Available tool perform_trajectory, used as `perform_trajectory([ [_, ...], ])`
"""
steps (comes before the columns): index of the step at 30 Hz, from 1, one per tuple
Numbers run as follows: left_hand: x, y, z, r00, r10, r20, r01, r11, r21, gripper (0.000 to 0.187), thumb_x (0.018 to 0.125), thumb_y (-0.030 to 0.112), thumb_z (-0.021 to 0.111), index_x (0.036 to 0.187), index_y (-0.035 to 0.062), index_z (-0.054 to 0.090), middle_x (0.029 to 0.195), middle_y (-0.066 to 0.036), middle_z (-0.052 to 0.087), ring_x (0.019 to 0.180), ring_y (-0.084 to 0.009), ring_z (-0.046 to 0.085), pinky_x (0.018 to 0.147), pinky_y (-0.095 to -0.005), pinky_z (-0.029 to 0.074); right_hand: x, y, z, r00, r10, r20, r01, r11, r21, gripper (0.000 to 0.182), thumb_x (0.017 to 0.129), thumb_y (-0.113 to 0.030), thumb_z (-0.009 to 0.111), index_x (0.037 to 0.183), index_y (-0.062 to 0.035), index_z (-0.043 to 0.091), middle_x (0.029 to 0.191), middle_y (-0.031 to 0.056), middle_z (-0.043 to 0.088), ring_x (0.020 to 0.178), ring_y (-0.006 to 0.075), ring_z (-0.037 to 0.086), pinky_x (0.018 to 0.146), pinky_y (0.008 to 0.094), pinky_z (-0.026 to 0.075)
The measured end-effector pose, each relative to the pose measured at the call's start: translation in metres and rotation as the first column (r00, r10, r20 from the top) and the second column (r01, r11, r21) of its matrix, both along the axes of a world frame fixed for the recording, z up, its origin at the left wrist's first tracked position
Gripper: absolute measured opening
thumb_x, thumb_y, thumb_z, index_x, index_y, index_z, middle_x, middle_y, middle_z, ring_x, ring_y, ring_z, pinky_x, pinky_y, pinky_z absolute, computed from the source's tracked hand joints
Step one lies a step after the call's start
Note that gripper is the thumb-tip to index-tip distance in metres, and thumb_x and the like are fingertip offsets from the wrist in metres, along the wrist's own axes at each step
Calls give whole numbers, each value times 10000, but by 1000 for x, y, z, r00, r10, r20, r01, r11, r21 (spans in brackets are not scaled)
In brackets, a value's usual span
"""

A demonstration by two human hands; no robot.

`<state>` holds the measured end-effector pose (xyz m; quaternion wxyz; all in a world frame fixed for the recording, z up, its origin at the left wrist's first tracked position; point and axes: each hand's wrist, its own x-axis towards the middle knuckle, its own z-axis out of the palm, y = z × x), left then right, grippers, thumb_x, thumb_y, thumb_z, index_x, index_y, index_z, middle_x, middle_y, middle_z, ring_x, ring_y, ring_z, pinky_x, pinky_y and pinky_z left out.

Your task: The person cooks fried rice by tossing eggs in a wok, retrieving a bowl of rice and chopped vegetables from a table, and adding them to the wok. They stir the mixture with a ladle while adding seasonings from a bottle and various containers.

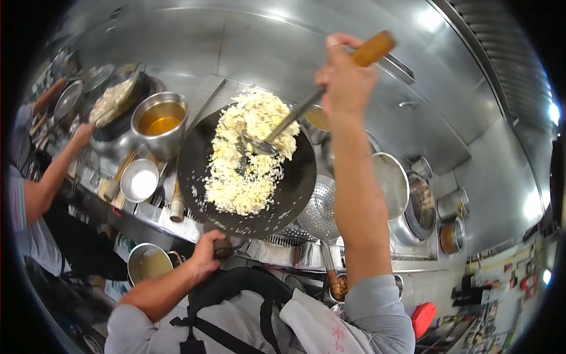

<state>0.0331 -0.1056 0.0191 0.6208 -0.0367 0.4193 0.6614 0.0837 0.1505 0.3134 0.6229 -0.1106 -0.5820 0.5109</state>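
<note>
My left hand (207,255) is closed round the handle of a large dark wok (194,159), at the wok's near side. Fried rice with yellow egg bits (236,189) fills the middle of the wok and heaps up at its far edge. In my right hand (348,79), raised at the upper right, is a wok ladle (295,113) with a wooden handle end. Its bowl rests in the rice, partly covered by grains.
Left of the wok stand a pot of amber liquid (160,121) and a white-filled bowl (140,182). A perforated strainer (318,203) and a round sieve (390,184) lie to the right. At far left a co-worker's arm (59,159) reaches toward another wok (138,94).
</note>
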Motion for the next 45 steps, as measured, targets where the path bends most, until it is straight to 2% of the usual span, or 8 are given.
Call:
perform_trajectory([
  [14, -13, 45, 26, 992, 56, 115, -64, 996, 67, 171, 770, 182, 571, 891, 61, 572, 805, -100, 603, 735, -238, 601, 684, -403, 526, -5, -32, 7, 992, 110, 61, -108, 994, -31, 264, 856, -96, 683, 1058, -10, 536, 584, -4, 460, 409, 90, 432, 378, 250, 339],
  [18, -31, 82, -22, 995, -13, 94, 0, 991, 135, 169, 781, 177, 577, 904, 61, 572, 838, -99, 618, 764, -237, 611, 690, -421, 522, -48, 1, -74, 995, -16, 99, 21, 999, -50, 263, 853, -75, 686, 1053, -17, 524, 540, -2, 429, 392, 90, 394, 385, 270, 350],
  [31, -43, 132, -47, 995, 82, 56, -85, 995, 45, 119, 778, 193, 579, 791, 75, 570, 744, -96, 610, 687, -246, 602, 608, -401, 520, 10, -7, 48, 996, 37, -81, -20, 981, 194, 187, 867, -80, 639, 991, -12, 517, 525, 5, 433, 403, 106, 428, 355, 275, 368],
  [34, -45, 132, -54, 997, 72, 38, -75, 995, 61, 128, 781, 186, 572, 832, 69, 578, 783, -108, 620, 711, -251, 613, 628, -415, 528, 17, 10, -110, 983, 112, -146, -89, 984, 154, 112, 915, -77, 582, 979, -50, 494, 608, 17, 478, 392, 118, 426, 406, 270, 428],
  [37, -44, 126, -36, 998, 67, 6, -67, 997, 35, 166, 782, 186, 566, 895, 65, 577, 849, -119, 627, 784, -256, 625, 699, -458, 534, 74, -48, -232, 978, -210, -21, 210, 961, 179, 185, 919, -22, 545, 1093, 9, 489, 769, 86, 570, 695, 145, 570, 637, 284, 494],
  [41, -49, 126, -43, 996, -8, 86, 5, 999, 37, 168, 779, 178, 568, 907, 69, 558, 924, -127, 624, 903, -272, 617, 788, -536, 508, 149, -145, -313, 737, -399, 546, 396, 909, 129, 466, 868, -170, 678, 1230, -11, 431, 987, 97, 574, 900, 185, 598, 831, 333, 493],
  [44, -36, 111, -31, 995, 61, 84, -63, 998, 20, 167, 776, 186, 578, 896, 71, 566, 922, -137, 628, 870, -281, 612, 781, -514, 510, 208, -191, -410, 584, 475, 658, 229, 682, -695, 458, 827, -276, 740, 1176, -30, 573, 1047, 99, 618, 990, 181, 586, 875, 320, 460],
  [45, -32, 107, -29, 993, 88, 79, -91, 995, 27, 167, 775, 188, 579, 893, 70, 570, 909, -142, 631, 858, -284, 610, 769, -502, 512, 208, -200, -428, 607, 470, 641, 212, 681, -701, 458, 827, -276, 740, 1176, -30, 573, 1047, 99, 618, 990, 181, 586, 875, 320, 460],
])
